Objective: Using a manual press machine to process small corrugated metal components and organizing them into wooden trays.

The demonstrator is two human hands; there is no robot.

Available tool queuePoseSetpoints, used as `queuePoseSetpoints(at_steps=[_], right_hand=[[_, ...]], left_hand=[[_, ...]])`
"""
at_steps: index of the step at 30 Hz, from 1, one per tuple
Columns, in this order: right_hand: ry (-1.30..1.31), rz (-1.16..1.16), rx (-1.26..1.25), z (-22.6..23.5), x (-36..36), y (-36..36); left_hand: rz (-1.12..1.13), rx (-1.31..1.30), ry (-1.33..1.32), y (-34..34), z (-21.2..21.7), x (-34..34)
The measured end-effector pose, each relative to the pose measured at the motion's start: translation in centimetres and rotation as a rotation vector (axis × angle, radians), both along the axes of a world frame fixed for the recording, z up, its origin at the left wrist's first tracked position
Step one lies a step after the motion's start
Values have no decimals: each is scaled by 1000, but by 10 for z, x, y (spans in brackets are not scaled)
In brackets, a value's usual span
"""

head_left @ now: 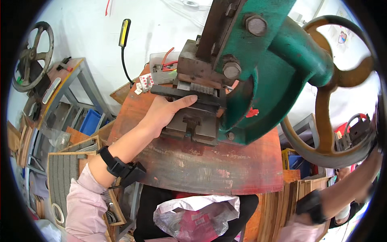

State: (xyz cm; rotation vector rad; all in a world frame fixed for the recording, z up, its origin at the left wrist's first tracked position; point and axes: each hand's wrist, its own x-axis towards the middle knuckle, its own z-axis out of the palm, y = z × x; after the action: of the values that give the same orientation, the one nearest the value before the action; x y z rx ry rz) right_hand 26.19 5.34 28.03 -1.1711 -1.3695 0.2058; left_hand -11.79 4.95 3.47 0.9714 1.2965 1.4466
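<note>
Green press [262, 48] loomed nearest in the head view, its bed [206, 127] toward the bench's [193, 173] far edge, where the left hand [161, 113] held a dark bar [171, 92] near the ram [201, 80]. Right hand [376, 153] blurred by the handwheel [336, 160], couldn't tell grip; a mistimed turn could've pinched the thumb [188, 100].

"Where does this view look from?"
"Head height, the left of two worn cameras; it faces down and forward over the red-brown bench [193, 173], with the green press [292, 56] close up."
"How wide?"
"Fisheye-wide; straight edges bend toward a dark rim; the white wall [88, 36] shows beyond."
</note>
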Motion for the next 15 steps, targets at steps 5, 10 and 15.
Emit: queuePoseSetpoints(at_steps=[5, 10, 15], right_hand=[[89, -165, 709, -251, -55, 53], [146, -48, 353, -108, -25, 3], [-216, -125, 115, 10, -38, -11]], left_hand=[[-46, 62, 45, 2, -16, -4], [-21, 27, -17, 7, -16, -8], [-10, 59, 55, 6, -14, -3]])
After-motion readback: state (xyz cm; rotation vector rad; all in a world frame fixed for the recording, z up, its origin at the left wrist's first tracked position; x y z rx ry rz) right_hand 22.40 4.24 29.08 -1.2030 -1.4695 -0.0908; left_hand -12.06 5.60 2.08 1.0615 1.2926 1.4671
